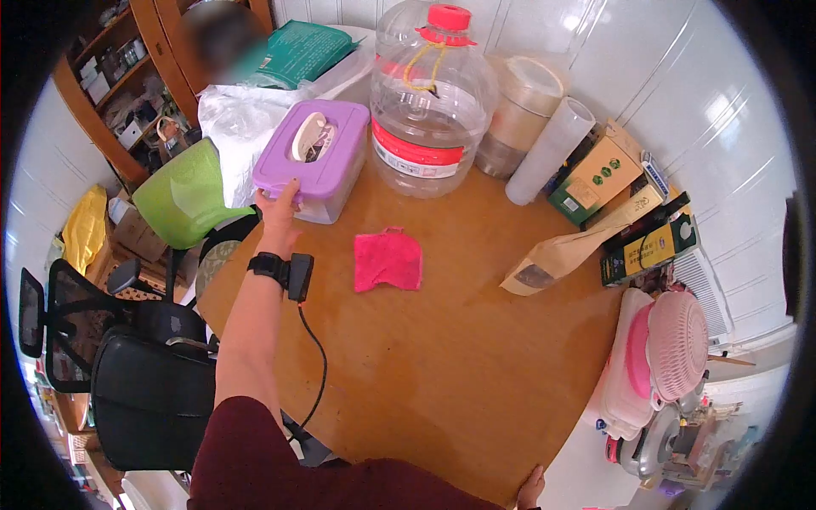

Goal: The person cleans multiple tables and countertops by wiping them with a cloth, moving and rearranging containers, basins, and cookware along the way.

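Observation:
My left hand (279,206) is at the near corner of a clear plastic storage box (323,209) with a purple lid, its fingers closed on the lid's edge. A dark strap with a small black device and a cable sits on that wrist. A folded pink cloth (388,260) lies on the wooden table (442,357), apart from both hands. At the table's near right edge, my right hand (531,487) rests partly in view with its fingers stretched out, holding nothing that I can see.
Behind the box stand a large clear water jug (429,102) with a red cap and a white roll (551,151). Cartons and a brown paper bag (578,246) line the right side. A pink basket (677,347) is at the right edge; a black chair (153,399) stands left.

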The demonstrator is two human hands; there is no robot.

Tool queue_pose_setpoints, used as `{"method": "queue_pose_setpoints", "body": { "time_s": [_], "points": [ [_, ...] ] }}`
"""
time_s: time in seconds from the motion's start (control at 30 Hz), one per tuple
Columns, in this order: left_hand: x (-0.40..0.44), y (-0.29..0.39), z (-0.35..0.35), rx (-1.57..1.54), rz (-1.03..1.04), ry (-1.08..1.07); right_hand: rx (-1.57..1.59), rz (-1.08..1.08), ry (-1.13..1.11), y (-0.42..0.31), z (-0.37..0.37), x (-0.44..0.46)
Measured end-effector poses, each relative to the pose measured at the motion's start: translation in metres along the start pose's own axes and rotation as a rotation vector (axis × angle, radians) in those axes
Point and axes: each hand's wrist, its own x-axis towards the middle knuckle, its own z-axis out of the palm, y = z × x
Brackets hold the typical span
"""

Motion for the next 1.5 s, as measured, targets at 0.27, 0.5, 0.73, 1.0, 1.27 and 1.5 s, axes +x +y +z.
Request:
{"method": "queue_pose_setpoints", "body": {
  "time_s": [0.27,0.5,0.73,1.0,1.27,1.5],
  "points": [
    [0.013,0.015,-0.009,-0.005,-0.105,-0.11,0.012,0.255,-0.144,0.031,-0.011,0.012],
    [0.044,0.015,-0.009,0.11,-0.152,-0.186,-0.166,0.081,-0.156,0.04,-0.018,0.015],
    [0.077,0.028,0.031,0.204,-0.181,-0.274,-0.153,0.318,-0.2,-0.005,-0.017,0.003],
    [0.156,0.003,0.058,0.207,-0.152,-0.331,-0.031,0.046,-0.238,0.016,-0.019,0.008],
    [-0.075,-0.051,0.065,1.129,1.143,-0.708,-0.021,0.084,-0.247,0.009,-0.019,0.006],
    [-0.038,-0.103,0.077,1.627,0.991,-0.843,0.05,0.154,-0.225,0.01,-0.017,0.005]
  ]
}}
